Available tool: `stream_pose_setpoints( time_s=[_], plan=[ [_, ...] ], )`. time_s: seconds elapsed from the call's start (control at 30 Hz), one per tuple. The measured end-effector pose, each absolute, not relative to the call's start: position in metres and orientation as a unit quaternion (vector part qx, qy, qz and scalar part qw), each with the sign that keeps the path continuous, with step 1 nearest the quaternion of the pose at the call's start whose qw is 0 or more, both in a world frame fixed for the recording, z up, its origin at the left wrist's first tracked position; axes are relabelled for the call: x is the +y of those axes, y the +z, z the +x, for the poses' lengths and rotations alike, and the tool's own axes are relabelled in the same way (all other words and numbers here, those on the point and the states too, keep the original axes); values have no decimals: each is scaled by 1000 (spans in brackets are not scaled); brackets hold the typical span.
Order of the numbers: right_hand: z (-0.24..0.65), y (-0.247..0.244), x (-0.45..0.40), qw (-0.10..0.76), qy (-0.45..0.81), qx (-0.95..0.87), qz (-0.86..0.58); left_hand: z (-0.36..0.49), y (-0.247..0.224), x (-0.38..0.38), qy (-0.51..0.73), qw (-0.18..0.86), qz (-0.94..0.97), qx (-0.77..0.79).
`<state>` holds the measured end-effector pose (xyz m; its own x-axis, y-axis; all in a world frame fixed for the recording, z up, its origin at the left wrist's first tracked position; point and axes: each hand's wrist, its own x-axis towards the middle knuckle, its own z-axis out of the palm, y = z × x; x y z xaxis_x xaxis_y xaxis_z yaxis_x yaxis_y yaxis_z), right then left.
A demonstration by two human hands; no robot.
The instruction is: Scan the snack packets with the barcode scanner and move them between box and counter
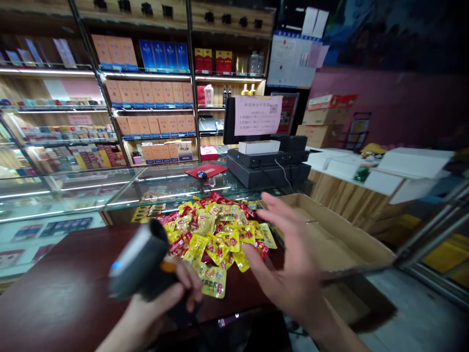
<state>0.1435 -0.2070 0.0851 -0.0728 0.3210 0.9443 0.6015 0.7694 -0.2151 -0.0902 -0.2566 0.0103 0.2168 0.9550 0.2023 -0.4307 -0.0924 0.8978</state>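
The left hand (154,305) grips a handheld barcode scanner (137,259), its fingers (188,278) curled tightly round the handle, just left of a heap of yellow and red snack packets (216,234). The right hand (293,264) hangs open at the heap's right edge, its fingers spread and pinching nothing, very near the packets, though contact is unclear. Right of the heap stands an open cardboard box (330,234). The heap lies on a dark red table (62,274), with a glass display case (176,188) beyond it.
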Motion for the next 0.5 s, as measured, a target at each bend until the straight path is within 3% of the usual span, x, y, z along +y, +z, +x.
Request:
stream_pose_setpoints(
  time_s=[0.1,0.23,0.37,0.5],
  plan=[
    [121,98,-196,529,-140,-769,-330,-44,-27,-250,491,659,491,291],
    [91,139,-197,513,-222,-776,-292,-13,-71,-251,407,663,563,280],
    [77,178,-220,513,-261,-772,-270,-13,-77,-250,372,660,608,236],
    [83,184,-230,524,-244,-774,-259,-17,-73,-252,376,638,620,259]
  ],
)
